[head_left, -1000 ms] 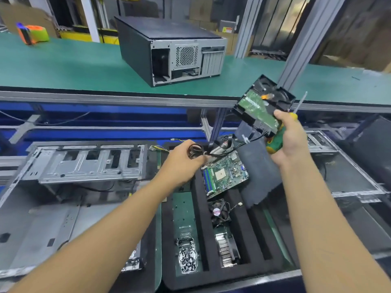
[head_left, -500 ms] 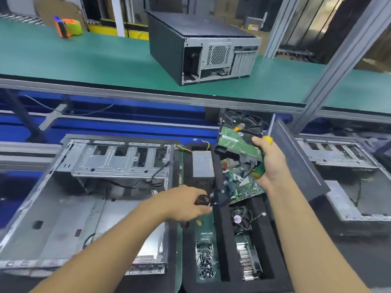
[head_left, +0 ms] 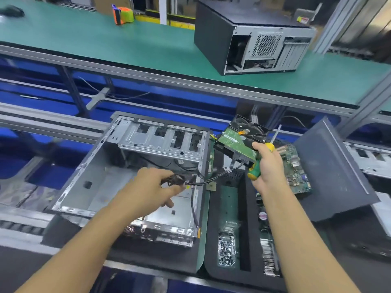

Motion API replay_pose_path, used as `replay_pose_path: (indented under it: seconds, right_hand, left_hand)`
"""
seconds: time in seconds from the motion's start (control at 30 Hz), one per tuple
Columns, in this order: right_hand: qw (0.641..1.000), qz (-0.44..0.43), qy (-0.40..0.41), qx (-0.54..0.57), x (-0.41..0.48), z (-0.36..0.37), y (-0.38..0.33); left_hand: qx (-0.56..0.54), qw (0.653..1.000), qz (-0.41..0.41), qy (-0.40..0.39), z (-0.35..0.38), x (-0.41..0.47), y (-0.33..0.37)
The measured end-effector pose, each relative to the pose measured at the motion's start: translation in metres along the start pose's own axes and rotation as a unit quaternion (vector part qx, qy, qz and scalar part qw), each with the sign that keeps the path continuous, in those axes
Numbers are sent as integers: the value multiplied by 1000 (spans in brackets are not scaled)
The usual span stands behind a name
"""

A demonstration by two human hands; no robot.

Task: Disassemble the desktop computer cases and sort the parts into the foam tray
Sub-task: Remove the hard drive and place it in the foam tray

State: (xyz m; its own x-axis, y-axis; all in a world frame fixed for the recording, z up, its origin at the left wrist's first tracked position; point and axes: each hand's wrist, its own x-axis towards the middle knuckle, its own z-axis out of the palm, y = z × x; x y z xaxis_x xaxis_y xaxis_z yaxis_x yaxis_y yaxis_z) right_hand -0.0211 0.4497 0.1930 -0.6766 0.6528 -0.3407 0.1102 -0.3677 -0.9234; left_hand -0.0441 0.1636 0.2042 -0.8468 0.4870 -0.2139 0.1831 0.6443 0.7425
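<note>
My right hand (head_left: pixel 267 166) grips a hard drive (head_left: pixel 241 140), green circuit board up, together with a green and yellow screwdriver (head_left: pixel 255 170), above the black foam tray (head_left: pixel 211 229). My left hand (head_left: pixel 152 187) is shut on a bundle of black cables (head_left: pixel 177 179) that run across to the hard drive. It hovers over the open, emptied grey computer case (head_left: pixel 135 170) left of the tray. The tray holds a pile of screws (head_left: pixel 226 248), a heatsink (head_left: pixel 268 256), a fan, partly hidden by my right arm, and a motherboard (head_left: pixel 296 168).
A dark side panel (head_left: pixel 330 170) leans at the tray's right. A closed black computer case (head_left: pixel 251 37) stands on the green upper shelf (head_left: pixel 105 43), with an orange and green tape dispenser (head_left: pixel 123 14) further left. Another opened case (head_left: pixel 372 157) lies at far right.
My view has shifted left and down. My left hand has carried the cable bundle leftwards from the tray to above the open case. My right hand has lowered the hard drive.
</note>
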Motion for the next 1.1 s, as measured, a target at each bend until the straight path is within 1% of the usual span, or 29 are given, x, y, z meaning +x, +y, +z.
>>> replay_pose_path:
  seconds: [0.03, 0.07, 0.1, 0.17, 0.2, 0.27, 0.33, 0.4, 0.43, 0.5, 0.6, 0.67, 0.7, 0.77, 0.83, 0.9, 0.93, 1.0, 1.07, 1.1]
  right_hand:
    - [1000, 6, 6, 1, -2, 6, 3]
    - [1000, 14, 9, 8, -6, 11, 5]
    - [1000, 21, 9, 19, -8, 17, 6]
    - [999, 23, 7, 39, -13, 29, 7]
    - [999, 21, 6, 45, -15, 34, 5]
    - [998, 22, 5, 55, -17, 40, -2]
    - [998, 21, 0, 57, -18, 40, -14]
    - [1000, 18, -1, 25, -15, 32, -29]
    - [1000, 16, -4, 0, -14, 25, -38]
    - [999, -2, -4, -50, -11, 8, -54]
    - [990, -40, -16, -132, -10, -19, -78]
    - [982, -65, -28, -174, -11, -39, -92]
    - [977, -76, -31, -198, -11, -49, -98]
    - [967, -87, -26, -238, -9, -70, -107]
    - [962, -79, -13, -262, -8, -89, -114]
    - [955, -69, -6, -287, -6, -105, -117]
    - [947, -66, -3, -315, -3, -112, -116]
    - [920, -54, -7, -387, 6, -120, -114]
    - [882, -26, -35, -470, 19, -120, -108]
    - [855, -10, -54, -516, 28, -118, -103]
  left_hand:
    - [-25, 1000, -4, 1, -8, -6, 2]
    - [-52, 998, 1, 21, -17, -12, 6]
    - [-63, 996, 16, 62, -27, -17, 9]
    - [-35, 988, 52, 144, -46, -27, 19]
    - [-22, 985, 67, 158, -53, -30, 25]
    - [-24, 984, 97, 144, -60, -33, 39]
    - [-71, 985, 130, 91, -59, -31, 55]
    - [-116, 977, 177, 6, -54, -25, 73]
    - [-121, 969, 210, -44, -50, -21, 82]
    - [-120, 943, 270, -154, -39, -11, 104]
    - [-110, 893, 324, -291, -13, 6, 134]
    - [-74, 862, 362, -347, 8, 14, 151]
    - [-53, 849, 385, -358, 21, 17, 158]
    - [-14, 826, 451, -339, 46, 20, 170]
    - [34, 798, 526, -293, 68, 23, 176]
    - [88, 784, 564, -243, 87, 34, 173]
    - [110, 787, 564, -226, 96, 42, 166]
    - [113, 809, 533, -222, 111, 57, 147]
    - [84, 837, 493, -220, 126, 65, 126]
    - [73, 853, 468, -219, 133, 65, 118]
